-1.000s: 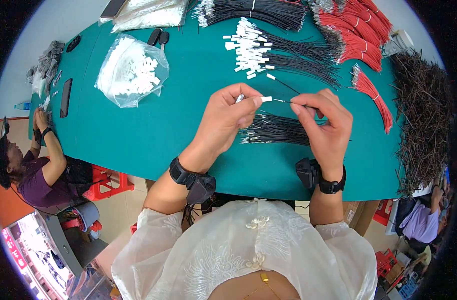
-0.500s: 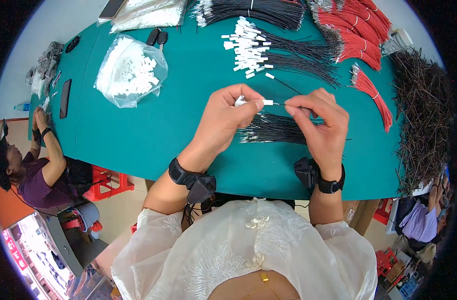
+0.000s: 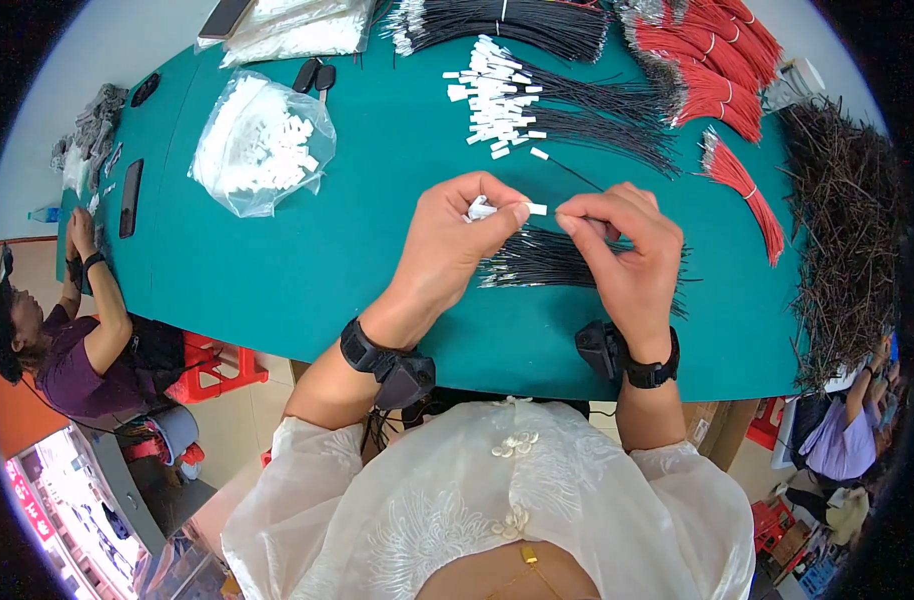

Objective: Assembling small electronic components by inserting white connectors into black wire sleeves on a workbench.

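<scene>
My left hand (image 3: 451, 230) pinches a small white connector housing (image 3: 538, 210) between thumb and forefinger. More white housings (image 3: 480, 208) are tucked in its curled fingers. Just right of that housing, my right hand (image 3: 632, 240) is closed in a pinch on a thin black wire, mostly hidden by the fingers. Whether the wire's tip touches the housing is too small to tell. Beneath both hands lies a bundle of loose black wires (image 3: 542, 262) with bare metal ends. Beyond them are black wires with white housings fitted (image 3: 502, 100), and one such wire (image 3: 567, 168) lies apart.
A clear bag of white housings (image 3: 262, 145) lies at left on the green table (image 3: 377, 130). Black bundles (image 3: 517, 25) and red wire bundles (image 3: 712, 80) are at the back. A dark wire heap (image 3: 847, 220) stands right. Another person (image 3: 87, 340) works at far left.
My right hand has shifted slightly left and down, closer to the white housing. The stretch of black wire seen between the hands before is now mostly hidden. My left hand has barely moved.
</scene>
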